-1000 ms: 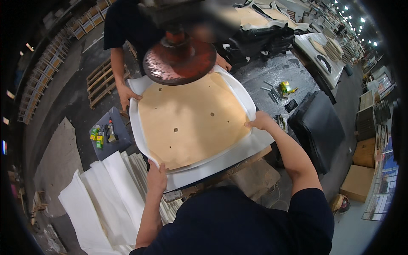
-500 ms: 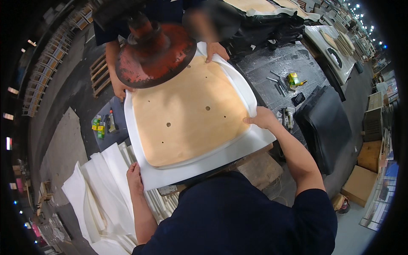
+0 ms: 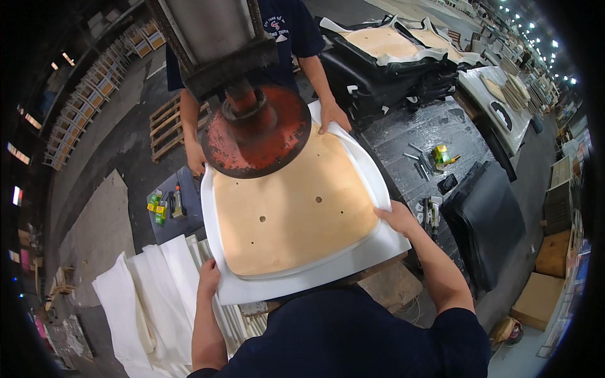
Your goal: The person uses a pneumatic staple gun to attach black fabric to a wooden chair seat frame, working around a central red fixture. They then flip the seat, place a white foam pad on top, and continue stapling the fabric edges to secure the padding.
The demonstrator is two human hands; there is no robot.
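Observation:
A pale plywood seat panel point(image 3: 290, 236) with rounded corners and several drilled holes lies on a white foam sheet point(image 3: 309, 280). The foam's edge curls up along the panel's right side. My left hand point(image 3: 209, 277) is closed on the foam at its near left corner. On the right side, my right hand point(image 3: 397, 218) grips the curled foam, its thumb reaching the panel's edge and its other fingers mostly hidden. Across from me, a co-worker's hands hold the far left point(image 3: 196, 157) and far right point(image 3: 334, 118) edges of the foam.
A worn red press disc point(image 3: 258, 135) hangs above the panel's far left part. White foam sheets point(image 3: 148, 302) are heaped at the near left. To the right, a dark table point(image 3: 403, 135) bears metal rods and a yellow-green box, beside stacked black padded pieces point(image 3: 485, 220).
The whole scene sits lower in the picture, and more of the press and co-worker shows. Both my hands keep their hold on the foam, and panel and foam stay together.

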